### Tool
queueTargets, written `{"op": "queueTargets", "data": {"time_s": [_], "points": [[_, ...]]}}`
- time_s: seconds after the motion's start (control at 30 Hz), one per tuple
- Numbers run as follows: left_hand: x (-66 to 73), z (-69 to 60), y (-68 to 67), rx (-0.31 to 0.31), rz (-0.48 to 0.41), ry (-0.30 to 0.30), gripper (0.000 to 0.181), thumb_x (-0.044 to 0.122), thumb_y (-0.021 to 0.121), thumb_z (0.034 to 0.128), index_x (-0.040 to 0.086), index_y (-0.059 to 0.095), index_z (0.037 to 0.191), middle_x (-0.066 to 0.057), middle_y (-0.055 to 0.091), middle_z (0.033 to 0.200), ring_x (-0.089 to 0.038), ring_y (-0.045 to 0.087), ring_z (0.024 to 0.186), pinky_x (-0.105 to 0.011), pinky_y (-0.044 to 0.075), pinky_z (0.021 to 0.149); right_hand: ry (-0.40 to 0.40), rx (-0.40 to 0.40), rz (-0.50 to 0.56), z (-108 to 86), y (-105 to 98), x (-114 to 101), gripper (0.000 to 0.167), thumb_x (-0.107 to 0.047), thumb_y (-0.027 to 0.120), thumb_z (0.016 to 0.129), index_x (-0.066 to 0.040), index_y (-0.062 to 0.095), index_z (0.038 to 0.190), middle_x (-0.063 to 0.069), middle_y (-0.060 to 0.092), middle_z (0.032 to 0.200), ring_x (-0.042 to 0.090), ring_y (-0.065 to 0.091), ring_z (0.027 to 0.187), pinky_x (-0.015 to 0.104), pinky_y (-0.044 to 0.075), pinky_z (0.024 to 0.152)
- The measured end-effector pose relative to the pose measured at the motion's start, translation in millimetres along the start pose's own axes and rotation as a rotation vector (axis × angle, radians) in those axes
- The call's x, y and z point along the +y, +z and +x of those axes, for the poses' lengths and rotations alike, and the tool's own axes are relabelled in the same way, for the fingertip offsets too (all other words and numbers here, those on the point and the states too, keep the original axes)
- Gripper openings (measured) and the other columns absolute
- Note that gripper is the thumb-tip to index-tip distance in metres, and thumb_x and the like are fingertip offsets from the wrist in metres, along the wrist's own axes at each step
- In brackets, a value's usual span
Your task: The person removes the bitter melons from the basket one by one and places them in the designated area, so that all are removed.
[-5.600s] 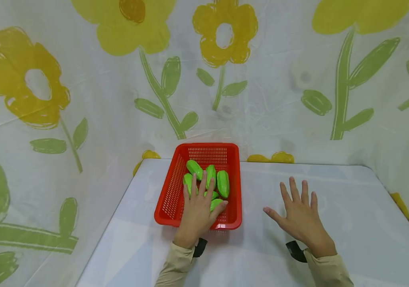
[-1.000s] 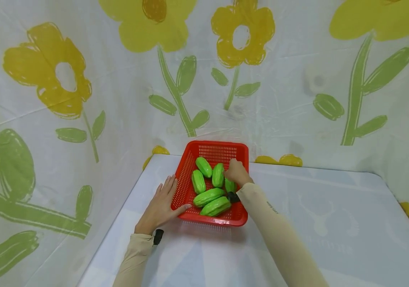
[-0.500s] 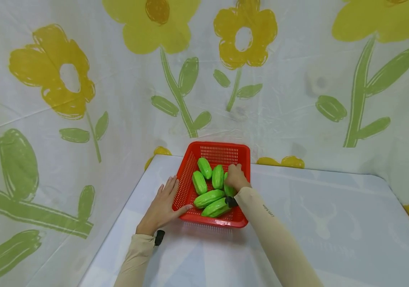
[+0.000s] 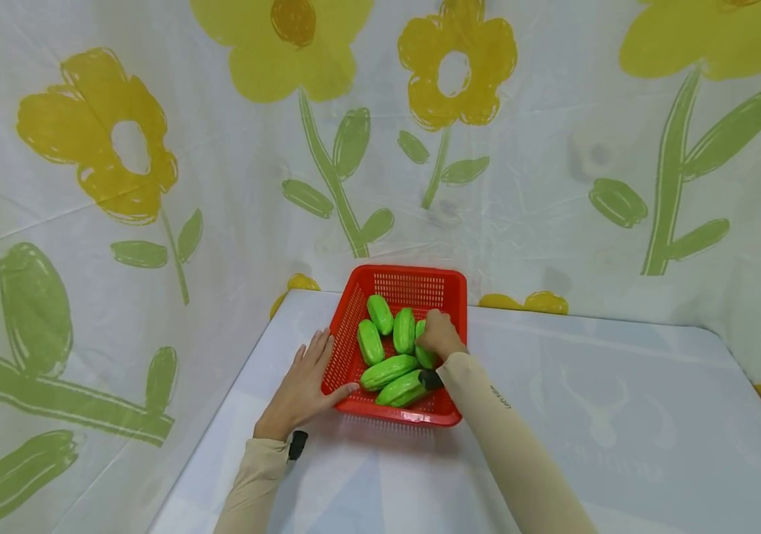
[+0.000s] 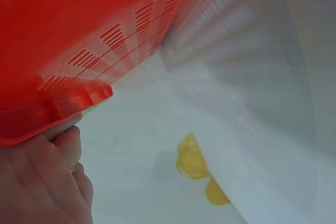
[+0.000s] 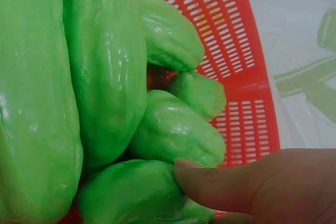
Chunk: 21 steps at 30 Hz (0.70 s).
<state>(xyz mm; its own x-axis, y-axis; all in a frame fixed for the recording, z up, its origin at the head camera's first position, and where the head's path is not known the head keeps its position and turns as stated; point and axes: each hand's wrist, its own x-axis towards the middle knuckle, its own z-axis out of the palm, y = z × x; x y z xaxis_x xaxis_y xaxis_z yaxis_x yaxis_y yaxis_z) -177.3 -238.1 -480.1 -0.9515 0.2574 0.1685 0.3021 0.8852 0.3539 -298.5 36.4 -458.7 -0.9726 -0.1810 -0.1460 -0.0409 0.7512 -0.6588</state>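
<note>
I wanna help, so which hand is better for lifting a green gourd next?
Probably the right hand: it is inside the red basket, touching a green gourd. The left hand is mostly outside, at the red basket's edge.

left hand [image 4: 300, 387]: fingers [image 4: 323, 356] straight, thumb [image 4: 343, 392] spread. right hand [image 4: 442, 337]: fingers curled, forearm [image 4: 507, 434] slanting inward.
</note>
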Motion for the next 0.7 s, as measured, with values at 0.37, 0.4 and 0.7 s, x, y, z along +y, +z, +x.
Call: {"op": "queueTargets", "data": {"time_s": [0.37, 0.4, 0.7], "points": [[-1.4, 1.4, 0.3, -0.001, 0.003, 0.007, 0.106, 0.067, 0.06, 0.0909, 0.0, 0.021, 0.163, -0.015, 0.017, 0.174, -0.034, 0.013, 0.163, -0.058, 0.014, 0.132, 0.029, 0.053, 0.026, -1.1, -4.2, -2.5, 0.02, -0.004, 0.075, 0.087, -0.002, 0.056, 0.082, 0.005, 0.048, 0.073, 0.019, 0.046, 0.068, 0.027, 0.043, 0.059], [-1.3, 1.2, 0.2, 0.0, 0.004, 0.007, 0.106, 0.067, 0.06, 0.0909, 0.0, 0.022, 0.163, -0.016, 0.018, 0.174, -0.034, 0.013, 0.163, -0.058, 0.014, 0.132, 0.031, 0.055, 0.026, -1.2, -4.3, -2.6, 0.019, -0.005, 0.075, 0.087, -0.001, 0.057, 0.083, 0.006, 0.049, 0.074, 0.018, 0.047, 0.068, 0.027, 0.043, 0.06], [-1.3, -1.0, 0.9, -0.001, 0.006, 0.004, 0.106, 0.067, 0.061, 0.091, 0.0, 0.022, 0.163, -0.015, 0.017, 0.174, -0.033, 0.012, 0.164, -0.058, 0.014, 0.132, 0.051, 0.085, 0.048, -5.9, -6.0, -8.1, 0.02, -0.01, 0.076, 0.091, 0.0, 0.06, 0.085, 0.005, 0.05, 0.075, 0.018, 0.048, 0.068, 0.029, 0.045, 0.06]]}}
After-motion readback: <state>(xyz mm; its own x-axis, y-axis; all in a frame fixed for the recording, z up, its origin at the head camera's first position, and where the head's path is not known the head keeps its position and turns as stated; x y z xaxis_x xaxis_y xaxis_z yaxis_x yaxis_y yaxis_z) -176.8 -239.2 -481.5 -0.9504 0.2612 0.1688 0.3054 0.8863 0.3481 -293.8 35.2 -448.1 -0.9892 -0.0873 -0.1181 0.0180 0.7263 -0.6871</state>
